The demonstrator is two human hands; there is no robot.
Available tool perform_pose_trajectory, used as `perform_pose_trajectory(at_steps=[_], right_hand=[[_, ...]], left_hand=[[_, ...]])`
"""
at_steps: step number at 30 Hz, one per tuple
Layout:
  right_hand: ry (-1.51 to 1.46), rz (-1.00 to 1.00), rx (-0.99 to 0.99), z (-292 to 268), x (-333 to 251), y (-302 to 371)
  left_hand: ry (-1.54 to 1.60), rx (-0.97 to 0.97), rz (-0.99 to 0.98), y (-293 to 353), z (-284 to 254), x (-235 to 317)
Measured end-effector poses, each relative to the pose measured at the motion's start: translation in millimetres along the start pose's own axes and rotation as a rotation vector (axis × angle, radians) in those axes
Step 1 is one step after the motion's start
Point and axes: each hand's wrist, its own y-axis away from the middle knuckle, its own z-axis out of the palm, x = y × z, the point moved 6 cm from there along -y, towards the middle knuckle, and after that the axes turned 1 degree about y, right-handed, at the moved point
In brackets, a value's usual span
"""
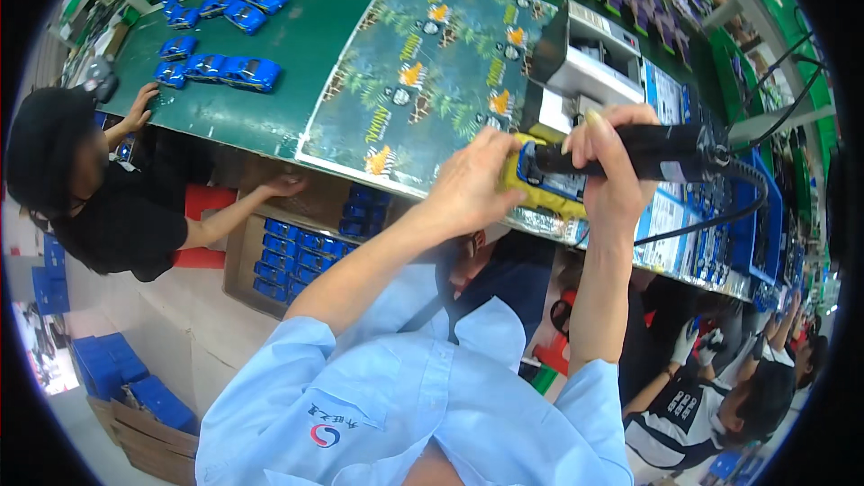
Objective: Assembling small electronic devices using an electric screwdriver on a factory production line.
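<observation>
My left hand [475, 184] grips a yellow fixture [531, 201] that holds a blue toy car body [560, 182] at the near edge of the green workbench [297, 45]. My right hand [612, 166] is wrapped around a black electric screwdriver [661, 151], whose tip points left onto the blue car in the fixture. A black cable [720, 216] loops away from the tool's right end. Both forearms rise from my light blue shirt at the lower edge.
A printed jungle-pattern sheet [423, 63] covers the bench middle. Several blue toy cars [220, 67] sit at far left. A grey box-like machine [594, 58] stands behind the fixture. A person in black [108, 198] reaches into a carton of blue cars [288, 256]. Other workers sit lower right.
</observation>
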Motion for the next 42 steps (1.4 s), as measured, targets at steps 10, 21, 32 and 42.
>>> perform_pose_trajectory(at_steps=[10,21,32,42], right_hand=[[0.003,0.024,0.005,-9,-4,7],[-0.019,0.095,-0.027,10,3,-6],[0.147,-0.038,-0.190,9,9,6],[0.156,-0.121,-0.242,2,0,5]], left_hand=[[0.108,0.063,-0.129,8,17,9],[0.073,0.185,-0.172,12,4,0],[0.346,0.055,-0.354,3,25,-11],[-0.102,-0.326,-0.288,-32,15,13]])
